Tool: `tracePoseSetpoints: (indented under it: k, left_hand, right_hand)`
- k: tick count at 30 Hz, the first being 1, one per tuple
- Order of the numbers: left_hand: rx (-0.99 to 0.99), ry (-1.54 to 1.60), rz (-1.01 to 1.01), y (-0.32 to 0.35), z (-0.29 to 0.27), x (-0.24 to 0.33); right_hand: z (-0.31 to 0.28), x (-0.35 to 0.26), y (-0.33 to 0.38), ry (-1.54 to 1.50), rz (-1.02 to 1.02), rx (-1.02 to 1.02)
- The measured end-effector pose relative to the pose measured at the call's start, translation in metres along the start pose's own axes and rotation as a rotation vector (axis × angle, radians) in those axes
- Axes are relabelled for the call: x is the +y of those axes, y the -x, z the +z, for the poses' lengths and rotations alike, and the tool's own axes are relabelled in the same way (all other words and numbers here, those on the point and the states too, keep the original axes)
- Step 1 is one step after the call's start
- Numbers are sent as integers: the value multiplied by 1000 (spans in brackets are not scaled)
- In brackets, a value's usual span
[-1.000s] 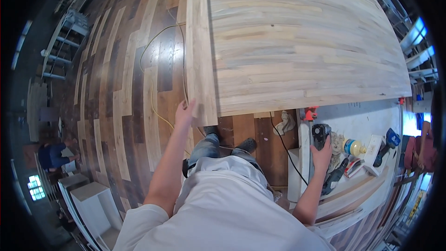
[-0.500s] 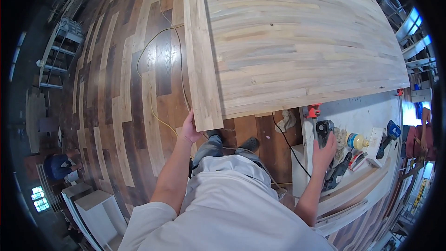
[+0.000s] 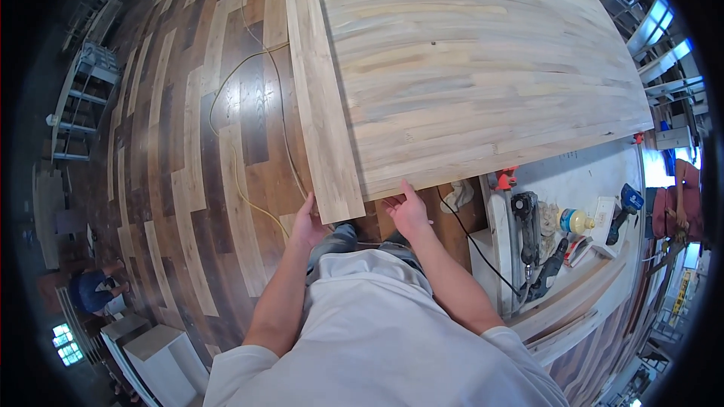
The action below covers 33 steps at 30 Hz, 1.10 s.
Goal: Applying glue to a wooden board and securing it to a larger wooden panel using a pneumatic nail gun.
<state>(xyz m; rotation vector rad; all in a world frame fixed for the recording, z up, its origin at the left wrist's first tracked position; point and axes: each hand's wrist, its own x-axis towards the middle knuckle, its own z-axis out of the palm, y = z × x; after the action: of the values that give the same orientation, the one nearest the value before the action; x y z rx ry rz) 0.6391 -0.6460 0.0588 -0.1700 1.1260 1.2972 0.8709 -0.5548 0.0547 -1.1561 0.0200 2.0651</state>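
Note:
A long pale wooden board (image 3: 329, 136) lies along the left edge of a wide wooden panel (image 3: 483, 68) made of many glued strips. At the board's near left corner is my left hand (image 3: 305, 227), its fingers closed on the edge and partly hidden. My right hand (image 3: 409, 215) is at the panel's near edge, just right of the board's end. Its fingers are spread and it holds nothing; whether the fingertips touch the panel I cannot tell. To the right, a black power tool (image 3: 526, 218) rests on a white side surface (image 3: 558, 173).
Near the black tool are a yellow bottle (image 3: 576, 220), a blue-and-black drill (image 3: 625, 211), a grey power tool (image 3: 549, 271) and a red clamp (image 3: 505, 178). A yellow cord (image 3: 243, 194) curves over the plank floor on the left. One person (image 3: 94, 286) is far left, another (image 3: 679, 203) far right.
My right hand has left the black power tool on the side surface and moved left to the panel's near edge. My left hand stays at the board's corner.

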Motion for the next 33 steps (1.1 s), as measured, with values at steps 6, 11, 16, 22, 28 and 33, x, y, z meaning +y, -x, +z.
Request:
tracePoseSetpoints:
  k: [6,11,16,22,28,33]
  left_hand:
    - [-99,-37,-39,-1,-7,8]
    - [-60,-80,-61,6,3,14]
    - [-52,-37,-141,11,13,19]
    - [-26,-43,-89,3,5,18]
    - [-53,-82,-81,2,6,16]
    - [-28,-74,-76,0,-3,17]
  right_hand:
    - [6,3,-16,-201,-89,75]
    - [26,4,-22,-83,-219,291]
    - [28,7,-20,-74,-348,318]
    - [39,5,-16,-119,-338,338]
    - [47,3,-18,-180,-337,386]
    - [57,-3,-8,-153,-288,427]
